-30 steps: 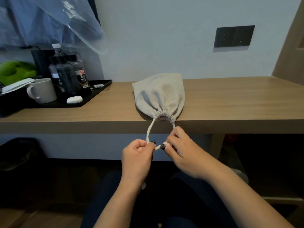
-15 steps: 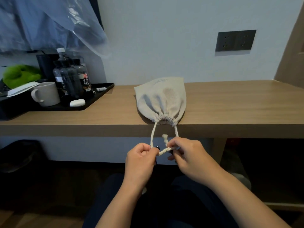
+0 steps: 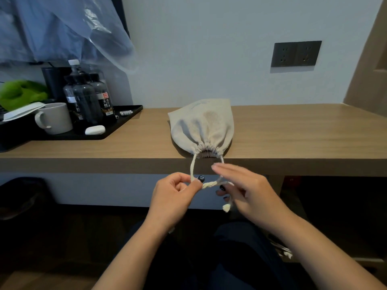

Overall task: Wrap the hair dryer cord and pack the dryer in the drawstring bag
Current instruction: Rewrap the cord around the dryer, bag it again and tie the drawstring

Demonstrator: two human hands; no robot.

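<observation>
Head view: black tray (image 3: 117,130) with mug (image 3: 55,118) — left of bag (image 3: 202,126).

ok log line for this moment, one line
stage: tying drawstring | bag: cinched shut, on desk edge | left hand: pinching cord | right hand: fingers extended at cord

One drawstring bag (image 3: 202,126) lies on the one wooden surface (image 3: 293,135). One black tray (image 3: 117,130) carries one white mug (image 3: 54,117), three dark bottles (image 3: 88,101) and one small white case (image 3: 94,130). Two hands show, left hand (image 3: 173,195) and right hand (image 3: 247,189). One double wall socket (image 3: 296,53).
</observation>
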